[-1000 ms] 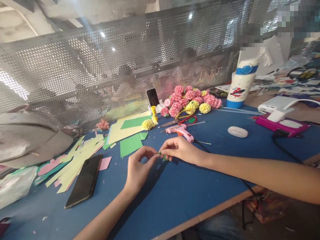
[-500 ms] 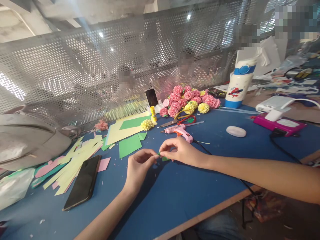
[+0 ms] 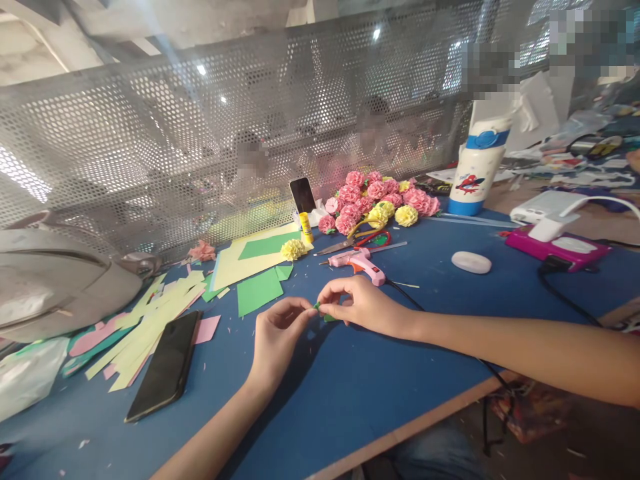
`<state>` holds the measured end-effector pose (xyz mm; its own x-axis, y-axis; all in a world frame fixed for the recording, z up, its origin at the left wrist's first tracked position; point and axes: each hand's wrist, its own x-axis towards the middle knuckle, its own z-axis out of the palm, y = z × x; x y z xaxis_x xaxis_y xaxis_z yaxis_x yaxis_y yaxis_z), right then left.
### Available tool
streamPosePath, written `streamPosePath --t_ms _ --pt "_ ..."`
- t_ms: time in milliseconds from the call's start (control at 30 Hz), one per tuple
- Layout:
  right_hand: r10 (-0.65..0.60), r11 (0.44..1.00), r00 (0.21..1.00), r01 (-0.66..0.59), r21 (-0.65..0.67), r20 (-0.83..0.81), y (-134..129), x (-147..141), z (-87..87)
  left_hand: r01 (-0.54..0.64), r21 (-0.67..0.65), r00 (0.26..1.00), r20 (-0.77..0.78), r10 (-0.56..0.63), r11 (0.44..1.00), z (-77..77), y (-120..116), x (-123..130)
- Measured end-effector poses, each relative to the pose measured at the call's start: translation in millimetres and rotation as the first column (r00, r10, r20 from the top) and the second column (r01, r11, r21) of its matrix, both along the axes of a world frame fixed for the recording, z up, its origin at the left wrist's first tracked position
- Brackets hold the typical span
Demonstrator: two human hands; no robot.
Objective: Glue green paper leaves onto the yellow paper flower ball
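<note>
Between the fingertips of my left hand (image 3: 281,333) and my right hand (image 3: 353,300) is a small piece of green paper (image 3: 317,306), pinched from both sides above the blue table. Its exact shape is mostly covered by my fingers. Another bit of green paper (image 3: 330,318) shows just under my right hand. Right behind that hand lies a pink glue gun (image 3: 367,265) with its dark cord running under my right forearm. Scissors (image 3: 350,243) with a yellow and red handle lie beyond it. A green paper sheet (image 3: 260,291) rests behind my left hand.
Pink and yellow paper flowers (image 3: 370,200) are heaped at the back, near a glue stick (image 3: 305,228) and a propped phone (image 3: 303,195). A bottle (image 3: 477,170), white oval case (image 3: 471,262) and purple power strip (image 3: 560,248) stand right. Left are paper strips (image 3: 150,327), a phone (image 3: 165,367) and a bag (image 3: 60,280).
Both hands stay almost in the same place, still pinching the small green paper. The view has shifted very slightly.
</note>
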<state>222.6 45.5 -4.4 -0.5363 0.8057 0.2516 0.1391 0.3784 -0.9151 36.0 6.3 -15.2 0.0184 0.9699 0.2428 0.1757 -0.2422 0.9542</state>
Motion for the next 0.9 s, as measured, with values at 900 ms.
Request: streamPosePath --t_ms 900 --pt "0.037 0.945 0.992 -0.073 0.318 0.117 -3 3 -6.0 0.101 0.141 0.926 -0.376 -0.042 0.985 9.8 4 -12"
